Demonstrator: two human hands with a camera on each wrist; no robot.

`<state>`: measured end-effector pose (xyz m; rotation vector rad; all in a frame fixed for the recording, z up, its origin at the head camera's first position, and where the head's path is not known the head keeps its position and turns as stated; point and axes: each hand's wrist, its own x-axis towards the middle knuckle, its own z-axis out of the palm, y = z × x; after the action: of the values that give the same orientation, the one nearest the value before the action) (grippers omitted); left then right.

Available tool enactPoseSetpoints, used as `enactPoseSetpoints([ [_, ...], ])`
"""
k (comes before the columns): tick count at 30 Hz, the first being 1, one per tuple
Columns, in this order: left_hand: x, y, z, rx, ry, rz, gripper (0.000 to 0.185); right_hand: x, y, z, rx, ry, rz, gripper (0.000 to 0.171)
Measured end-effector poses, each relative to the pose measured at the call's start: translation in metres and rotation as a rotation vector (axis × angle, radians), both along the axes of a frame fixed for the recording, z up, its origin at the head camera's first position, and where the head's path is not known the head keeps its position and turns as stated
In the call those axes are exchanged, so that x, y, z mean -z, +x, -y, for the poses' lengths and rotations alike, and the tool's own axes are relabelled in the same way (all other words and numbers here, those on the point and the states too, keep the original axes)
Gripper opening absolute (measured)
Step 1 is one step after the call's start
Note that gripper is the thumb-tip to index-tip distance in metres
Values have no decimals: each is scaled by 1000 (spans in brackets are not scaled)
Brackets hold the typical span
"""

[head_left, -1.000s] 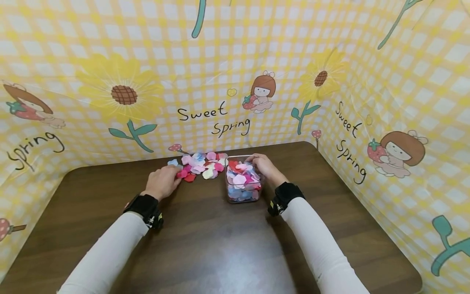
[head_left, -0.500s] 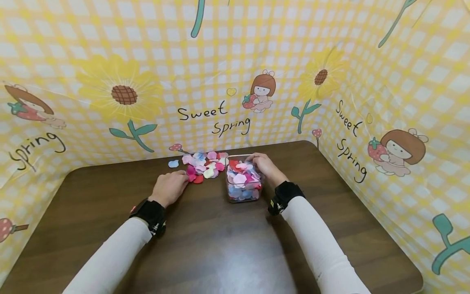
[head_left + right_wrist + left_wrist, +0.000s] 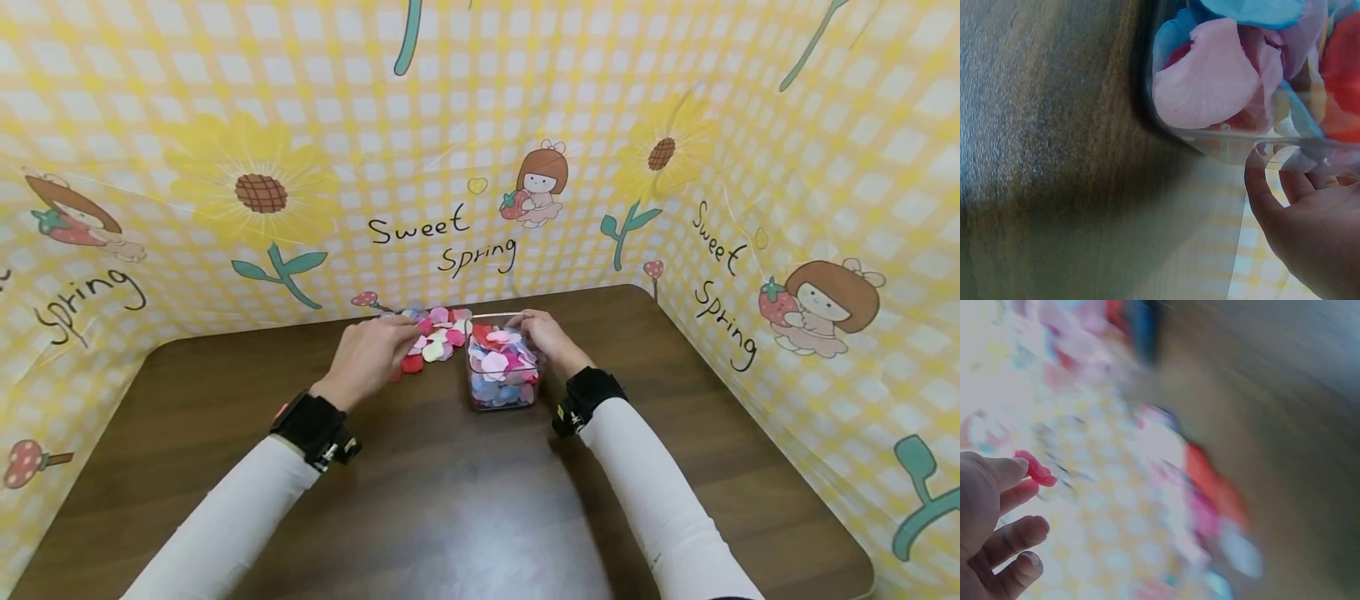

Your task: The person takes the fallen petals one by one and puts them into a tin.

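Note:
A clear plastic box (image 3: 491, 316) stands on the table, filled with pink, red, white and blue petals (image 3: 495, 362). My right hand (image 3: 551, 342) holds the box at its right back side; in the right wrist view the fingers (image 3: 1263, 187) bend against its wall. To the left of the box lies a loose pile of artificial petals (image 3: 435, 346), partly hidden behind my left hand (image 3: 367, 358). That hand is raised over the pile's left part. Between thumb and index finger it pinches a pinkish-red petal (image 3: 1036, 469), while the other fingers stay apart.
The brown wooden table (image 3: 450, 500) has a rounded back edge against a yellow checked cloth (image 3: 420, 150) with flowers and lettering, which also hangs along the right side. A red petal (image 3: 412, 364) lies at the pile's front. The left wrist view is blurred.
My left hand has moved right and lifted from the left end of the pile, now with a petal pinched in its fingers. The right hand and the box have stayed in place.

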<state>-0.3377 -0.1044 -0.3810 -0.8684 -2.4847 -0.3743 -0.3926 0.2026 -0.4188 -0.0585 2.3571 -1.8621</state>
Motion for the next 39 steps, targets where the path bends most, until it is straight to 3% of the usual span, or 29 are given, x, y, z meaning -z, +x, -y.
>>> enactPoseSetpoints([
  [3, -22, 1, -37, 77, -20, -49, 18, -2, -2, -3, 2, -3, 0, 40],
  [6, -32, 1, -75, 124, -118, -40, 19, -4, -1, -4, -4, -8, -4, 40],
  [11, -26, 2, -115, 146, -275, 84, 26, -1, 0, -1, -31, 8, -40, 40],
  [14, -21, 3, -120, 160, -298, 170, 31, 1, -1, 1, -55, 41, -78, 41],
  [17, -24, 1, -120, 174, -294, 256, 29, -1, -1, 1, -54, 47, -86, 41],
  [20, -30, -2, -114, 198, -261, 340, 16, -4, 0, 0, -42, 25, -67, 41],
  [24, -37, -7, -100, 225, -143, 363, 17, -5, 0, -4, -33, 21, -41, 42],
  [27, -43, -9, -78, 184, -64, 336, 22, -6, 1, -4, -27, 44, -20, 43],
  [30, -45, -11, -48, 91, -46, 347, 25, -7, 3, -6, -21, 55, 8, 42],
  [34, -32, -15, -3, -50, -86, 386, 26, -7, 5, -8, -12, 44, 41, 41],
  [39, 2, -19, 46, -198, -120, 444, 26, -6, 5, -3, -18, 38, 39, 42],
])
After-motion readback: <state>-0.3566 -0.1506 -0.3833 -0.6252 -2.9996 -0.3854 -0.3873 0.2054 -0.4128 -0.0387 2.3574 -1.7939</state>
